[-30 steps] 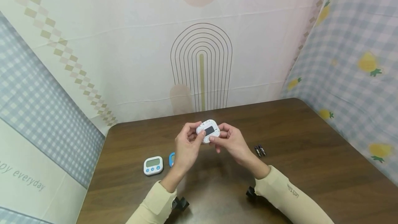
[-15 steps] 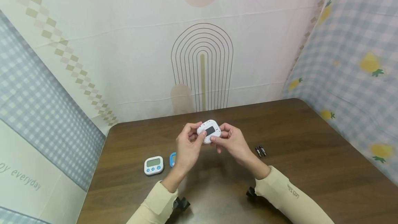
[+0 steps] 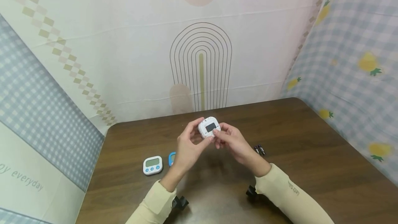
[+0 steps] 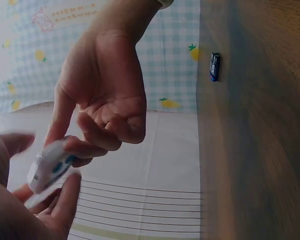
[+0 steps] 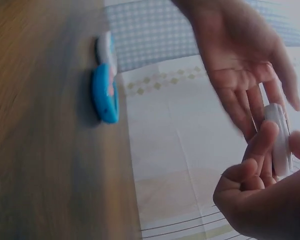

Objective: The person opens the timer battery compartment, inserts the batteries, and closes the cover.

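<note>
While the curtain [image 3: 21, 179] reads "everyday", the right hand [image 3: 235, 143] pinches a white timer [image 3: 210, 127], the left hand [image 3: 188, 146] touching it, fingers [image 4: 66, 202] extended.

Three timers [image 3: 209, 127] [image 3: 153, 165] [image 3: 172, 158], two batteries [image 3: 256, 149] [image 3: 262, 150], two hands [image 3: 189, 144] [image 3: 235, 143]

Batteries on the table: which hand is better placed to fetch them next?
Probably the right hand, though it pinches the white device: the batteries show beside its wrist; the left hand is farther off.

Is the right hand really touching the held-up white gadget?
Touching. The left wrist view shows the right hand pinching the white gadget between thumb and finger.
</note>
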### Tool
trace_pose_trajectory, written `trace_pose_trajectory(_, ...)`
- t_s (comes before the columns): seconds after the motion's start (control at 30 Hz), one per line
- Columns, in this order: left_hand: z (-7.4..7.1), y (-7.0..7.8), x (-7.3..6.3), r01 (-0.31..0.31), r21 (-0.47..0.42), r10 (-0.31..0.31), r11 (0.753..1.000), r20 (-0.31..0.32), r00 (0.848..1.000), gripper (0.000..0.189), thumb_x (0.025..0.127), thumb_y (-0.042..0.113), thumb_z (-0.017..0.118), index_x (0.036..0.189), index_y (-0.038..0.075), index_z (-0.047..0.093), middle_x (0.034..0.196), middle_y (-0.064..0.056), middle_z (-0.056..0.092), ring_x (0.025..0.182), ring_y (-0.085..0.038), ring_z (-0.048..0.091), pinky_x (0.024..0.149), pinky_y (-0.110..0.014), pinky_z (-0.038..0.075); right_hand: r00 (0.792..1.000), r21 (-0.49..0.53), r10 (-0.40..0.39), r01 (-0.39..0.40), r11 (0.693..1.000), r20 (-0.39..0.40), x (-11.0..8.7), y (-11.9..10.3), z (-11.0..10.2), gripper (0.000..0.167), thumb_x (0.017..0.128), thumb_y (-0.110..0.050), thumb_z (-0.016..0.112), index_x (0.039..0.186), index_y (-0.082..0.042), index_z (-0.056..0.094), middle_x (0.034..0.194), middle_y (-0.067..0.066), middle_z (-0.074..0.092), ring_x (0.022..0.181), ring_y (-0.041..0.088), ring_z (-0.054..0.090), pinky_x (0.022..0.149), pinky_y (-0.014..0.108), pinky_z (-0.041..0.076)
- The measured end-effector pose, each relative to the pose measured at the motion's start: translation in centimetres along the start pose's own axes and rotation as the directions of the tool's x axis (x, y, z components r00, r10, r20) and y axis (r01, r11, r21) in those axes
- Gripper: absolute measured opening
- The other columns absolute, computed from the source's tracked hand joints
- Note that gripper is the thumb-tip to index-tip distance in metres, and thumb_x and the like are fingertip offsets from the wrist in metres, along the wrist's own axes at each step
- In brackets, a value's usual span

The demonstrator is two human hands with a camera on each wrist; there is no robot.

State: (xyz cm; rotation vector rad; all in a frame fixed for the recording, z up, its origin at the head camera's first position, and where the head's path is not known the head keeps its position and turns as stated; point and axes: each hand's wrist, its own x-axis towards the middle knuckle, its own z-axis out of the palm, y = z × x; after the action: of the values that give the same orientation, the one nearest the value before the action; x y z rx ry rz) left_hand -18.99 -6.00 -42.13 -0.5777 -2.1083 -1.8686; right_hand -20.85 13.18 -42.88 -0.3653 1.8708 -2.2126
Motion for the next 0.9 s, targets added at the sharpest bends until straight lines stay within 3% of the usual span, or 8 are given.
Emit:
trace_pose_trajectory(0.13, 0.06, -0.08, -0.06, -0.045, 0.043, 0.044, 0.998, 0.038, 0.998, 0.082, 0.085, 0.01, 0.089, 0.155, 0.02, 0.048, 0.152, -0.001, 0.061, 0.128, -0.021, 0.065, 0.11, -0.048, 0.054, 0.996, 0.086, 0.034, -0.041, 0.995, 0.079, -0.13, -0.43, -0.13, 0.015, 0.113, -0.021, 0.05, 0.112, -0.008, 0.058, 0.083, -0.003, 0.068, 0.071, 0.01, 0.061, 0.065, 0.022, 0.048)
trace_pose_trajectory(0.23, 0.19, -0.29, -0.09, -0.046, 0.039, 0.045, 0.998, 0.038, 0.998, 0.084, 0.085, 0.01, 0.09, 0.156, 0.02, 0.046, 0.156, 0.0, 0.057, 0.132, -0.021, 0.062, 0.112, -0.049, 0.052, 0.991, 0.115, 0.055, -0.069, 0.991, 0.12, -0.29, -0.67, -0.16, 0.02, 0.114, -0.024, 0.047, 0.113, -0.01, 0.061, 0.087, -0.003, 0.069, 0.076, 0.01, 0.06, 0.069, 0.023, 0.048)
trace_pose_trajectory(0.37, 0.32, -0.56, -0.1, -0.049, 0.041, 0.048, 0.998, 0.034, 0.998, 0.078, 0.085, 0.01, 0.09, 0.151, 0.016, 0.05, 0.158, 0.0, 0.054, 0.131, -0.022, 0.063, 0.11, -0.047, 0.054, 0.991, 0.117, 0.07, -0.084, 0.99, 0.118, -0.41, -0.75, -0.17, 0.025, 0.114, -0.025, 0.045, 0.114, -0.009, 0.064, 0.089, -0.003, 0.07, 0.078, 0.012, 0.057, 0.071, 0.024, 0.048)
trace_pose_trajectory(0.6, 0.36, -0.71, -0.18, -0.058, 0.05, 0.057, 0.997, 0.022, 0.998, 0.074, 0.086, 0.01, 0.089, 0.149, 0.018, 0.052, 0.146, -0.005, 0.064, 0.12, -0.022, 0.069, 0.104, -0.043, 0.059, 0.995, -0.011, 0.078, -0.077, 0.997, 0.065, -0.17, -0.34, -0.24, 0.025, 0.113, -0.025, 0.05, 0.107, -0.012, 0.071, 0.083, -0.006, 0.071, 0.077, 0.009, 0.06, 0.07, 0.023, 0.049)
trace_pose_trajectory(0.77, 0.33, -0.68, -0.32, -0.052, 0.084, 0.051, 0.995, 0.009, 0.999, 0.071, 0.084, 0.011, 0.091, 0.144, 0.015, 0.053, 0.136, -0.007, 0.067, 0.118, -0.025, 0.071, 0.103, -0.042, 0.06, 0.998, -0.124, 0.061, -0.062, 0.99, -0.007, 0.0, -0.15, -0.4, 0.027, 0.11, -0.024, 0.058, 0.114, -0.002, 0.073, 0.084, -0.006, 0.073, 0.078, 0.011, 0.063, 0.07, 0.025, 0.052)
trace_pose_trajectory(0.9, 0.33, -0.66, -0.34, -0.051, 0.133, 0.05, 0.99, 0.009, 0.999, 0.071, 0.083, 0.013, 0.092, 0.142, 0.013, 0.054, 0.132, -0.008, 0.061, 0.116, -0.028, 0.071, 0.101, -0.041, 0.061, 0.999, -0.255, 0.013, -0.024, 0.967, -0.047, 0.15, -0.2, -0.48, 0.032, 0.108, -0.025, 0.063, 0.12, 0.003, 0.073, 0.087, -0.004, 0.072, 0.078, 0.015, 0.061, 0.071, 0.029, 0.055)
